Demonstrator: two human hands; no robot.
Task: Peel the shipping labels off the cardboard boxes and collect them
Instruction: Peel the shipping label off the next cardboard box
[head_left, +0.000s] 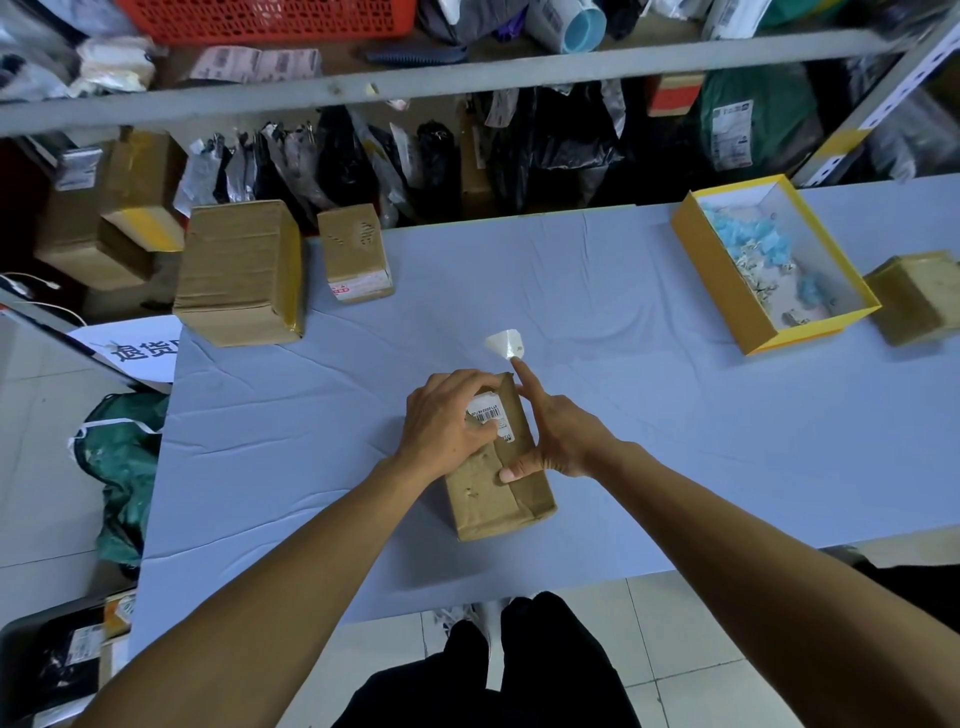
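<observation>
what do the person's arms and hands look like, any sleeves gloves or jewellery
Both forearms are bare as far as the frame shows them, with no sleeves in view. The left hand and right hand wear no gloves, and no rings, watch or bracelet show on the fingers or wrists. The only clothing visible is dark black trousers below the table edge.

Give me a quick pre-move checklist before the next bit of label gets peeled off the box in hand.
1. Box steadied on the table: ok, right hand braces its side.
2. Left hand on the label: ok, fingers curl over it.
3. Label fully off: not ok, barcode part still stuck.
4. Torn scrap cleared: not ok, it sits at the right index fingertip.
5. Yellow tray ready to receive: ok, open at far right.
6. Lifted edge gripped: cannot tell, fingers hide it.
</observation>
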